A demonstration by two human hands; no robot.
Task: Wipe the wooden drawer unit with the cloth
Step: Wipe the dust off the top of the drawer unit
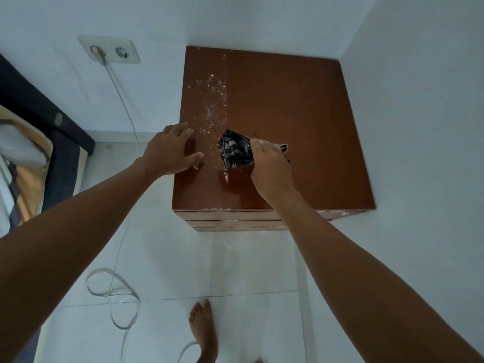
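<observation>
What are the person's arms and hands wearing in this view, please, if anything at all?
Nothing shows: both forearms are bare right to the frame's edges, with no sleeves, watch or bracelet. The left hand and right hand are ungloved, and no rings are visible. White powdery specks cling to the right hand's fingers.

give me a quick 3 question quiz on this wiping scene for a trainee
1. Which hand holds the cloth?
2. True or false: the white specks lie mostly on the right half of the drawer unit top.
3. The white cable is plugged into which hole of the wall socket, left or right?

Key:
1. The right hand; the left hand rests flat on the top.
2. False; they lie in a strip on the left part.
3. Left.
</observation>
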